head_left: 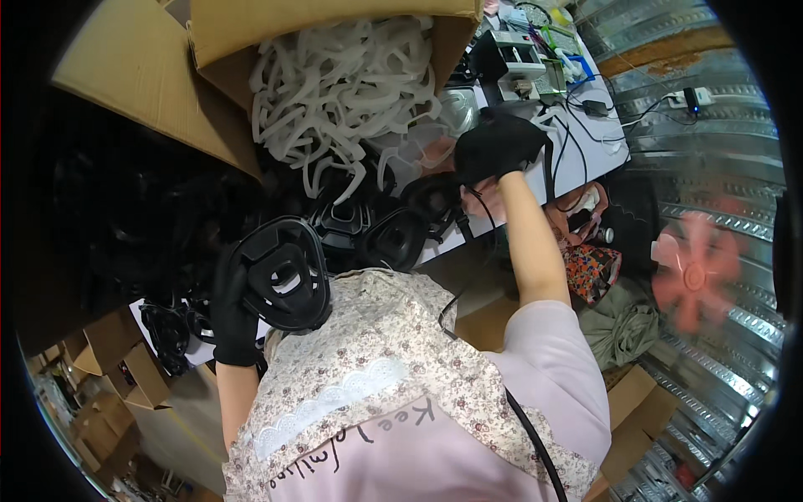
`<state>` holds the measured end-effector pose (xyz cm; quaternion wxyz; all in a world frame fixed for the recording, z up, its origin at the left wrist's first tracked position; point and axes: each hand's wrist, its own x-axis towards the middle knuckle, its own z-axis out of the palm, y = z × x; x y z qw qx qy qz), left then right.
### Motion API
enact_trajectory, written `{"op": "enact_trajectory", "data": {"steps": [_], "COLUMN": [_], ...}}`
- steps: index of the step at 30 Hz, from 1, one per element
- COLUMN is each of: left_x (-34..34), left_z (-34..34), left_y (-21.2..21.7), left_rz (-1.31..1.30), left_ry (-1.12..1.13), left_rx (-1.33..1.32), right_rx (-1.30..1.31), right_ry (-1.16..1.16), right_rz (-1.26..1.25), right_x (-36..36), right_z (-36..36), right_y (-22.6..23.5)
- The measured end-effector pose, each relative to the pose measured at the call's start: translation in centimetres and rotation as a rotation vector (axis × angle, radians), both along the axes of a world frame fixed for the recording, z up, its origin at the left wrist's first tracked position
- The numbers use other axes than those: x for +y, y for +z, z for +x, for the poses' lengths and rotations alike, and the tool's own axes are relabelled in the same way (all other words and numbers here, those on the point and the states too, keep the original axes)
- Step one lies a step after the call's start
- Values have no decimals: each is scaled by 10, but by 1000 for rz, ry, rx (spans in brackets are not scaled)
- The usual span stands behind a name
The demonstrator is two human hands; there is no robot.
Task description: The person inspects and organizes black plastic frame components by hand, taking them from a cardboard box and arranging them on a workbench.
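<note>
My left hand [232, 314], in a black glove, grips a black mask-shaped frame [283, 272] with a central opening, held close to my chest. My right hand [498, 146], also in a black glove, reaches forward over the table edge, fingers curled around something dark that I cannot make out. Several more black frames [393, 238] lie piled on the white table [585, 151] between my hands. A cardboard box [335, 21] behind them is full of white curved plastic pieces [343, 92].
A large cardboard flap [142, 75] lies at the left. Cables, a charger and small devices [523, 58] crowd the table's far end. A pink fan [694, 272], corrugated metal wall, cloth bundles [619, 322] and cardboard boxes [117, 360] surround me.
</note>
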<state>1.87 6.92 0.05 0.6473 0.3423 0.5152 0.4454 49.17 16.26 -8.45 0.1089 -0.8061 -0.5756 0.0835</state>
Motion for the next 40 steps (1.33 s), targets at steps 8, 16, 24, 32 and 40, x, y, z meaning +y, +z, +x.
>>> {"op": "enact_trajectory", "data": {"steps": [8,16,24,32,40], "left_x": [3,-3,12,28,10], "left_z": [-10,-5,-10,18,17], "left_y": [-18,17,-9,26,11], "left_rz": [-19,67,113,51,87], "left_ry": [35,-75,7,-4,-46], "left_rx": [-39,-224,-74,-131,-183], "right_rx": [-339,90,250,1065,988], "right_ry": [344,343,304,165,685], "right_rz": [-354,19,374,173,139], "right_x": [-2,-39,-46,-80,-80], "right_z": [-24,-35,-51,-139,-225], "right_y": [-177,-75,47,103,84]}}
